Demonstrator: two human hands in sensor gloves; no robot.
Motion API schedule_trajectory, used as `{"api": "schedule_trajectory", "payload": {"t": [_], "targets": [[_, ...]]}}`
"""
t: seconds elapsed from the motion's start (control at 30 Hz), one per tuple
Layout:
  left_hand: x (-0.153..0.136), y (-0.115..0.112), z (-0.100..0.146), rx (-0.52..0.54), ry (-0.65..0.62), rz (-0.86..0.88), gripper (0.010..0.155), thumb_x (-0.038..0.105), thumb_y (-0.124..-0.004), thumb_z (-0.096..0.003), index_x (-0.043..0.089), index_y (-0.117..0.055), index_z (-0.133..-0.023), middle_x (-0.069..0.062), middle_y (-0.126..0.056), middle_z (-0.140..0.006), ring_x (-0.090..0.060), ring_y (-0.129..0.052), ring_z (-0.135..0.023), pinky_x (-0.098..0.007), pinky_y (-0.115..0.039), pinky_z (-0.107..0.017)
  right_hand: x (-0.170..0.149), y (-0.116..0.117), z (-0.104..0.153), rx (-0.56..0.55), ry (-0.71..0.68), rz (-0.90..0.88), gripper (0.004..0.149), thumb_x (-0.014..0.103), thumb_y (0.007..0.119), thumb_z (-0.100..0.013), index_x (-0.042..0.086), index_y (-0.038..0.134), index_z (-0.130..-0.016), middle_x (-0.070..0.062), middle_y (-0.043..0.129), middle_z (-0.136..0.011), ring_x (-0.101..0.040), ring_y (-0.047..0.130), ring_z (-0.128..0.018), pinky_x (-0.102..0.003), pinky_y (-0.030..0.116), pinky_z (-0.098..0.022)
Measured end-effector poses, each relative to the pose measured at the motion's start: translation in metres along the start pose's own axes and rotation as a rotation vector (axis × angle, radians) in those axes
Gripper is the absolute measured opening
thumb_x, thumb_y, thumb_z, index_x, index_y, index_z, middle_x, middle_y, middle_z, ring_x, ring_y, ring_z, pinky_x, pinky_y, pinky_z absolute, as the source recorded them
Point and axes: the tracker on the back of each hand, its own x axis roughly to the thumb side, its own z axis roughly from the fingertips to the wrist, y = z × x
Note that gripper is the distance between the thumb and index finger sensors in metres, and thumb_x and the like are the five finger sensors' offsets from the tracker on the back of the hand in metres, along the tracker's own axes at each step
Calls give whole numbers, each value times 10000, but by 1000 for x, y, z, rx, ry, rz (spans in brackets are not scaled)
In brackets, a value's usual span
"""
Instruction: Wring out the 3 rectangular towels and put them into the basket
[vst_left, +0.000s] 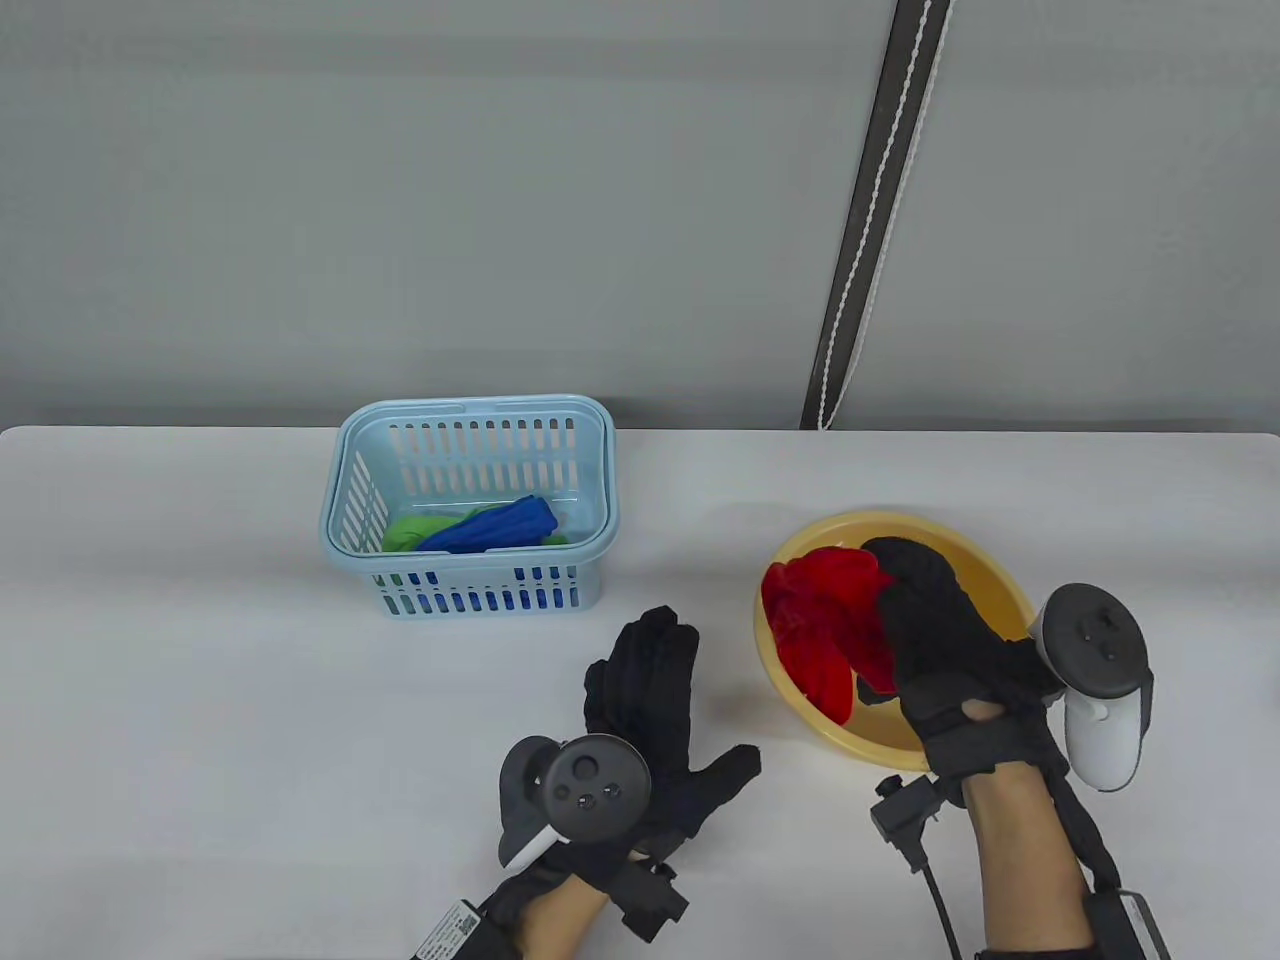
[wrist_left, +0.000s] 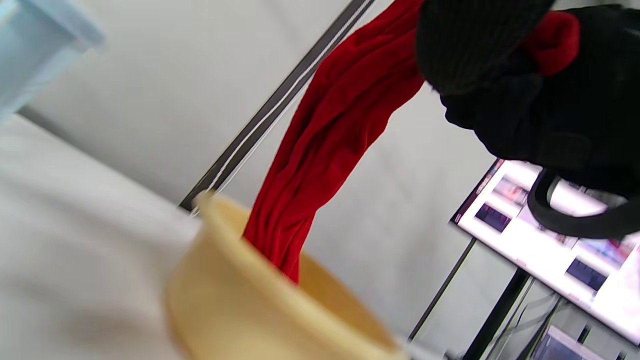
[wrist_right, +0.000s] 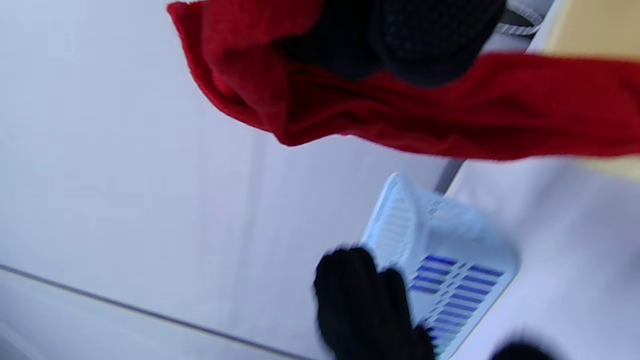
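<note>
**Red towel held above basin; two towels in basket**

I find the red towel (vst_left: 825, 620) gripped in my right hand (vst_left: 935, 630), fingers curled round its upper end. In the left wrist view the cloth hangs down in a bunched rope, its lower end reaching inside the yellow basin (vst_left: 990, 575). The basin sits on the white surface (vst_left: 200, 720) at the right.

My left hand (vst_left: 650, 720) holds nothing: fingers straight and spread, thumb out, just left of the basin and in front of the basket. From the table view I cannot tell whether it touches the surface.

The light blue basket (vst_left: 470, 415) stands on the surface, well apart from the basin to its left. Inside lie a blue towel (vst_left: 495, 528) and a green towel (vst_left: 410, 532), the blue one lying partly over the green.
</note>
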Motion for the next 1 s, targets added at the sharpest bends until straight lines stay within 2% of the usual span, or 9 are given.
{"api": "schedule_trajectory", "payload": {"t": [0.1,0.23,0.37,0.47,0.57,0.63,0.7,0.87,1.0], "targets": [[3,5,-5,85,-19,59,1162,657,-813,-489,107,-5,-1117,-245,-56,-1197,-571,-233,-1077,-789,-312,-686,14,17,8,28,-33,-11,470,304,553,-673,101,498,-1094,-155,808,-784,-174,905,-485,-376,872,-363],[2,10,-10,107,-29,91,1226,677,-852,-451,98,1,-1114,-250,-94,-1209,-572,-277,-1080,-786,-347,-696,20,48,14,105,-27,-99,472,314,560,-675,81,515,-1083,-138,835,-739,-146,917,-437,-349,890,-318],[-9,9,-13,107,18,180,1163,653,-895,-440,112,-151,-1153,-203,-454,-1220,-530,-558,-1063,-751,-512,-699,14,74,15,192,0,-244,477,316,556,-683,62,504,-1083,-124,846,-717,-124,924,-416,-327,905,-301],[-19,7,-15,88,57,244,885,569,-927,-464,175,-504,-1134,-131,-785,-1090,-462,-807,-964,-707,-648,-670,8,84,16,206,24,-333,479,315,557,-684,49,501,-1079,-121,853,-705,-115,928,-407,-317,913,-292],[-25,6,-17,87,89,307,539,478,-911,-503,236,-771,-964,-110,-888,-1014,-442,-888,-904,-688,-694,-650,2,82,16,192,37,-409,487,318,551,-688,43,482,-1084,-116,846,-717,-109,929,-418,-312,916,-302],[-30,6,-18,64,91,352,467,432,-895,-520,232,-785,-927,-118,-900,-1007,-448,-914,-878,-675,-716,-643,-3,73,18,144,44,-460,493,321,548,-690,39,471,-1088,-115,842,-726,-107,928,-428,-309,916,-312],[-34,7,-19,23,98,389,448,405,-876,-534,233,-757,-930,-129,-905,-1002,-444,-944,-851,-657,-758,-624,-13,61,19,80,53,-526,501,320,549,-692,33,459,-1093,-122,833,-742,-116,927,-444,-316,914,-326],[-43,14,-23,-18,100,582,467,364,-885,-530,199,-727,-937,-51,-1009,-798,-338,-1055,-683,-585,-852,-550,-55,30,19,-86,107,-677,510,303,567,-696,49,436,-1118,-166,813,-776,-155,925,-491,-353,906,-369],[-49,15,-25,-38,83,783,534,370,-879,-535,161,-679,-984,-58,-979,-774,-301,-1049,-601,-547,-866,-518,-92,22,15,-98,161,-677,511,298,591,-699,58,437,-1124,-188,813,-794,-179,927,-509,-374,897,-384]]}}
